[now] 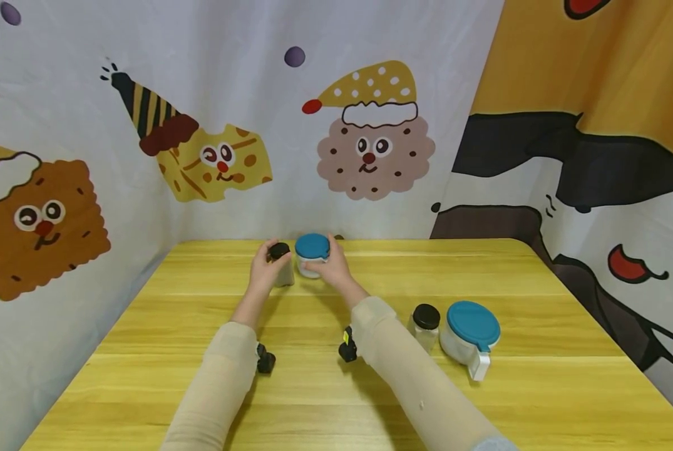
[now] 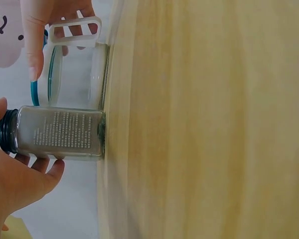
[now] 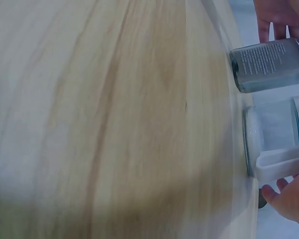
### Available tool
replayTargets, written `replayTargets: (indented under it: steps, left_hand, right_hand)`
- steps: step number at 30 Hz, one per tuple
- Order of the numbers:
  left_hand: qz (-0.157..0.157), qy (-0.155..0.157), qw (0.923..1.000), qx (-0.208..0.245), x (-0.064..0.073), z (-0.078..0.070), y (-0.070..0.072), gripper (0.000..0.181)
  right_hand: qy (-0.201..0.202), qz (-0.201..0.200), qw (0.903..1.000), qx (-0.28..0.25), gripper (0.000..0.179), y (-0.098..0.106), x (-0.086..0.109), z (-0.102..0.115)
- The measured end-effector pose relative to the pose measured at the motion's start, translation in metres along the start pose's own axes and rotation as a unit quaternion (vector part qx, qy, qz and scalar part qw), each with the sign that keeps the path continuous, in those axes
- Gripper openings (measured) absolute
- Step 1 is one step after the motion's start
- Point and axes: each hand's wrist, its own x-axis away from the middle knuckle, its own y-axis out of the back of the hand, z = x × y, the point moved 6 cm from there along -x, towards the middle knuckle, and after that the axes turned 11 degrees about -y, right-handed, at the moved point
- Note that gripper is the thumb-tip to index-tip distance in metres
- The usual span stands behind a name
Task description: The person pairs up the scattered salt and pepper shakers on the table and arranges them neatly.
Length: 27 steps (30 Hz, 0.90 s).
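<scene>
At the table's far side, my left hand [image 1: 263, 270] grips a squarish glass spice jar [image 1: 285, 276] near its black cap. Pale print covers one side of this jar [image 2: 65, 132] in the left wrist view, and its contents look greyish. Just to its right, my right hand [image 1: 337, 268] holds a clear glass canister with a blue lid [image 1: 312, 245]. The thumb lies by the lid and the fingers pass behind the white handle [image 3: 279, 165]. Jar and canister stand side by side, bases at or close to the tabletop; contact is hard to tell.
A second black-capped jar [image 1: 426, 318] and another blue-lidded canister [image 1: 472, 322] with a white handle stand at the right of the wooden table [image 1: 144, 376]. A small dark object [image 3: 262, 199] shows behind the held canister. A cartoon-printed curtain [image 1: 291, 156] hangs behind.
</scene>
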Motion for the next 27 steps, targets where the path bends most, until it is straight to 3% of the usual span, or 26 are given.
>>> replayTargets:
  steps: [12, 27]
  left_hand:
    - [-0.003, -0.004, 1.0000, 0.006, -0.0006, 0.0005, -0.0024, 0.056]
    - [0.012, -0.004, 0.9999, -0.003, 0.0016, -0.0003, -0.0014, 0.054]
  right_hand:
    - [-0.048, -0.042, 0.9956, 0.069, 0.100, -0.0009, -0.0034, 0.0000]
    - [-0.043, -0.051, 0.9943, 0.083, 0.092, -0.0006, -0.0007, 0.0046]
